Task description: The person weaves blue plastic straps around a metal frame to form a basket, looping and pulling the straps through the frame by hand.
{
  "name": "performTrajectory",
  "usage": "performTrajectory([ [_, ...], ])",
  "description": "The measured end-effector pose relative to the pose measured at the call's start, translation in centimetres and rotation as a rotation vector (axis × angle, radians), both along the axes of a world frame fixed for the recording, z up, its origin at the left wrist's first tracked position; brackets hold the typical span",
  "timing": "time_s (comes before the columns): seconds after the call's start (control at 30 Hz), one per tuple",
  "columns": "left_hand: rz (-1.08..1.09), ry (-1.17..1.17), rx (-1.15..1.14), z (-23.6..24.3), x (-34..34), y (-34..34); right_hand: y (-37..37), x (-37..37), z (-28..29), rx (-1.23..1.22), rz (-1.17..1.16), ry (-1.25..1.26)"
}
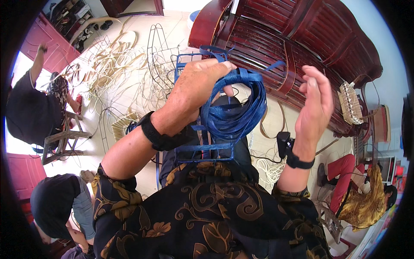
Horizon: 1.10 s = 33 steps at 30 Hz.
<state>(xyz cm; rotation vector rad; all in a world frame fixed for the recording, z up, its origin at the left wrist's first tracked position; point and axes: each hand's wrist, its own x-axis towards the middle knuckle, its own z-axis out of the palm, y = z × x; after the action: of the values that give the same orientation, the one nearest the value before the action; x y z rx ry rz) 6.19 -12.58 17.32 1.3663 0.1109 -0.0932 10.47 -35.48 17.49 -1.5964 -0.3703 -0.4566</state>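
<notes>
My left hand (198,84) grips the top of a looped bundle of flat blue strips (241,112), with a loose strip end sticking out to the upper right. Under and behind the bundle, across my lap, lies a rectangular frame (207,147) covered in blue strip; the bundle hides much of it. My right hand (312,99) is raised to the right of the bundle, apart from it, fingers loosely bent and separated, holding nothing that I can see. Each wrist wears a black band, the right with a small black device.
Ahead stands a wooden bench (276,52) with a woven basket (350,103) at its right. Pale strips (120,60) and wire frames (155,47) litter the floor. Co-workers sit or bend at upper left (32,108), lower left (56,203) and right (362,200).
</notes>
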Motion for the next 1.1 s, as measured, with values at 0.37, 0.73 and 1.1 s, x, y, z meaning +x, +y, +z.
performTrajectory([
  [0.37, 0.13, -0.314, -0.026, -1.3, -0.7, -2.7, 5.0, -3.0, -2.2, -0.927, -0.069, -0.271],
  [0.73, -0.048, -0.134, -0.394, -2.1, -1.7, -3.0, 4.4, -3.1, -3.1, -0.8, -0.166, -0.356],
  [1.1, -0.111, -0.084, -0.612, -1.2, -1.4, 0.4, 2.0, -1.5, -3.7, -0.037, 0.041, 0.077],
])
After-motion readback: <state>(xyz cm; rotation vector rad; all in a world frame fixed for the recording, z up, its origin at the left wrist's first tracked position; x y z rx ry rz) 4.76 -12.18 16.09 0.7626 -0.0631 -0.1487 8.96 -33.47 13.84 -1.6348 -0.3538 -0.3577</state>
